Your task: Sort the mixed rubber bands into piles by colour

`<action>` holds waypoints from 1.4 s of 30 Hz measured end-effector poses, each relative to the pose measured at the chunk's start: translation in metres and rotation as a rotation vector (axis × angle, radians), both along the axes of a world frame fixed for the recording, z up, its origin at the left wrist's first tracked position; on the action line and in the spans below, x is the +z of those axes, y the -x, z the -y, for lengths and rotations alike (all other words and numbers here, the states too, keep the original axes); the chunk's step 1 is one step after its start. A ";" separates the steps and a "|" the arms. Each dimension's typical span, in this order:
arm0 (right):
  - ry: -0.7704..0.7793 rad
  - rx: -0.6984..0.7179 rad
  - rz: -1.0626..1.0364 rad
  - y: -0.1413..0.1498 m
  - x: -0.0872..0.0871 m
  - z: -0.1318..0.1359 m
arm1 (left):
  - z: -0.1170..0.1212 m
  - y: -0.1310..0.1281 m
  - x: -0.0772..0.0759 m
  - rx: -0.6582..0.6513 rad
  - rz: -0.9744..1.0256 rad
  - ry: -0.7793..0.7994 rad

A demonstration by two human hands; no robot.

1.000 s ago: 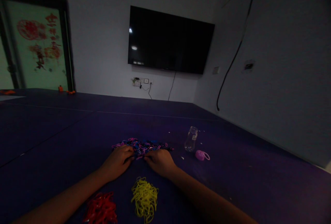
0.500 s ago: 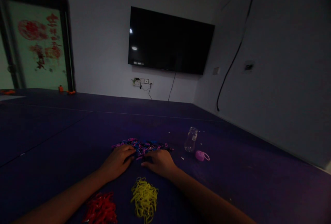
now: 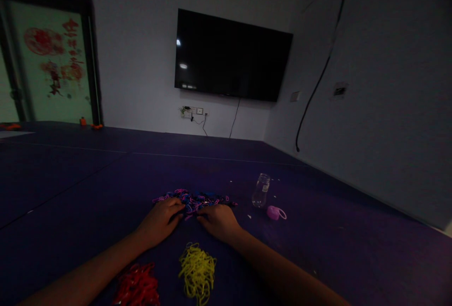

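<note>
Nearest me lie a red heap [image 3: 137, 287] and a yellow heap [image 3: 197, 272]. Beyond, my left hand [image 3: 163, 217] and right hand [image 3: 219, 221] curl at the near edge of a mixed pink-and-blue pile [image 3: 193, 200]; I cannot tell whether either pinches anything. Light, single pinches should part it best.

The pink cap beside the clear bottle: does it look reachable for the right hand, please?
Probably yes: the pink cap lies to the right of the right hand, with just a small white scrap between them.
</note>
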State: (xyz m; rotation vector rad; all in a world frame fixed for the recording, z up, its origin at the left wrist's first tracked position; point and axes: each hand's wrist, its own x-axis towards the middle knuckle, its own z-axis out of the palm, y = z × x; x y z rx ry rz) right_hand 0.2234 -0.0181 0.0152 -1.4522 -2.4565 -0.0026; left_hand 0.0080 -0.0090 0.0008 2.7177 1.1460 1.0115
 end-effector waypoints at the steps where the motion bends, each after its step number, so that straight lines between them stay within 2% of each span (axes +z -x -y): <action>1: 0.002 0.000 -0.003 0.000 0.000 0.000 | 0.000 0.000 0.000 -0.001 0.001 -0.003; 6: 0.016 -0.006 -0.002 0.001 0.002 0.001 | 0.000 0.000 0.001 0.005 -0.006 -0.023; 14: 0.008 0.003 0.008 0.001 0.003 0.002 | -0.002 0.001 0.002 0.111 0.011 -0.020; 42: -0.012 0.034 0.013 -0.001 -0.002 -0.002 | -0.001 0.001 0.003 0.123 -0.019 0.016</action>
